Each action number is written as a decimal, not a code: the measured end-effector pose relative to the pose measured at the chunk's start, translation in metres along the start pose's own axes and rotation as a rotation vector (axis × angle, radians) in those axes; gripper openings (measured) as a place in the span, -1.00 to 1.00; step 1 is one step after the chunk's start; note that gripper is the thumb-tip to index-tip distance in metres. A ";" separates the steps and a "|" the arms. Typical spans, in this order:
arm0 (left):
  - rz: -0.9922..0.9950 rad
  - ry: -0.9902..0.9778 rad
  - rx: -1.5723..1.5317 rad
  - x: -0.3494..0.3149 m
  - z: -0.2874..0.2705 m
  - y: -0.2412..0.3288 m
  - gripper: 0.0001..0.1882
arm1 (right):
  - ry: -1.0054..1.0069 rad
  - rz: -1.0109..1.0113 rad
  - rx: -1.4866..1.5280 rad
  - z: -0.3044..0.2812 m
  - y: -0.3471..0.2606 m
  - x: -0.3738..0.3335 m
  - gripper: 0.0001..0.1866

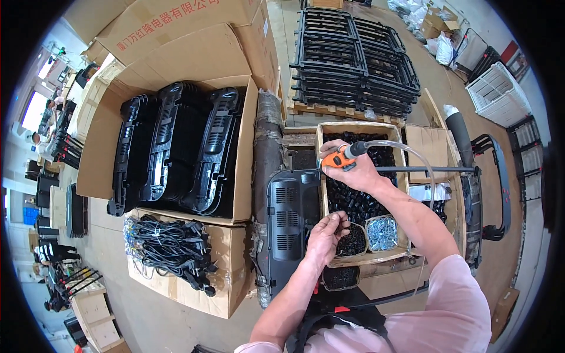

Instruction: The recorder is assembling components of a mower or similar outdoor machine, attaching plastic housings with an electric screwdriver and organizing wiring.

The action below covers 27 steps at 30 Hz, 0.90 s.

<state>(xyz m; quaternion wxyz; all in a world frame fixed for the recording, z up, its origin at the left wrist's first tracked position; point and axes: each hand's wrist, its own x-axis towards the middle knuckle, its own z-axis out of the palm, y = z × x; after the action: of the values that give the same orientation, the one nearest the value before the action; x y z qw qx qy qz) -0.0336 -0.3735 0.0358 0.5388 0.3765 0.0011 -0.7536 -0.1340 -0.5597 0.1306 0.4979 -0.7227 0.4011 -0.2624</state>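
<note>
My right hand is closed round an orange air tool with a black fitting and a clear hose. It hangs over the far left edge of a wooden parts tray, close to the end of a black cover with vent slots. The tool's tip is hard to make out. My left hand is nearer me, thumb and fingers pinched together beside the cover's right edge. Whatever it may hold is too small to see. Just right of it lies a small compartment of dark screws.
Silver screws and black plastic parts fill other tray compartments. Left stands a carton of glossy black covers, with bundled power cords on a box before it. Stacked black frames stand beyond. A black bar crosses the tray.
</note>
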 end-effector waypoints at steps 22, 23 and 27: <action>0.100 0.173 -0.258 0.072 0.008 0.040 -0.72 | 0.041 -0.061 -0.155 0.007 0.002 0.011 -0.68; 0.101 0.204 -0.282 0.076 0.007 0.040 -0.72 | 0.021 -0.027 -0.151 0.007 0.000 0.011 -0.66; 0.113 0.242 -0.344 0.085 0.001 0.041 -0.73 | 0.031 -0.009 -0.122 0.011 -0.012 0.008 -0.56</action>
<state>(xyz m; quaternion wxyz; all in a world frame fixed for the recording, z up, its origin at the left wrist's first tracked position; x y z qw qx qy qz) -0.0125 -0.4600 0.0053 0.6326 0.3661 0.1729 -0.6602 -0.1172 -0.5590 0.1374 0.4453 -0.7495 0.4208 -0.2508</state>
